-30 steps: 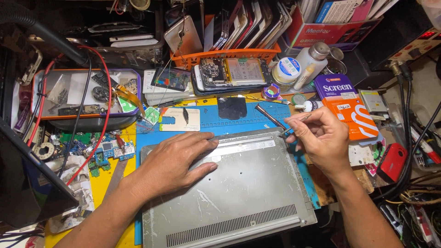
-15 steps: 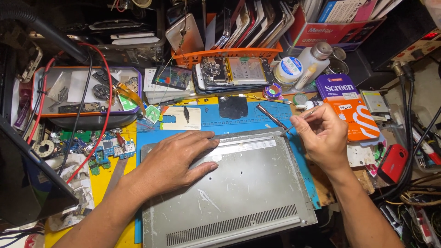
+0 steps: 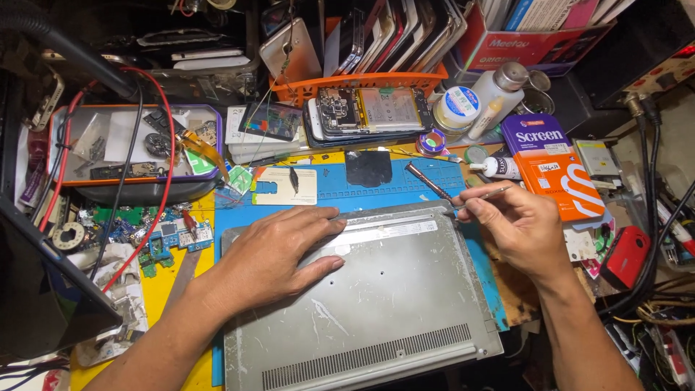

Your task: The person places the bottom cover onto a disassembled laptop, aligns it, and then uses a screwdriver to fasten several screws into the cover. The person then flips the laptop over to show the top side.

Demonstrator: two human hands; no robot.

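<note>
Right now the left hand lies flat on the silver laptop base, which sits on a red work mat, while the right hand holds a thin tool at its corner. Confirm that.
Not quite: the head view shows the mat is blue, not red. The left hand does lie flat on the silver laptop base, and the right hand holds a thin tool at its corner.

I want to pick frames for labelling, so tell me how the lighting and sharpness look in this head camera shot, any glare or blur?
Head view: bright, even light from above; the silver laptop base shows soft sheen, no harsh glare. The left hand casts a faint shadow on it. The right hand and its thin tool are sharp. Upper left corner is dark, and edges bow slightly from the wide lens.
</note>
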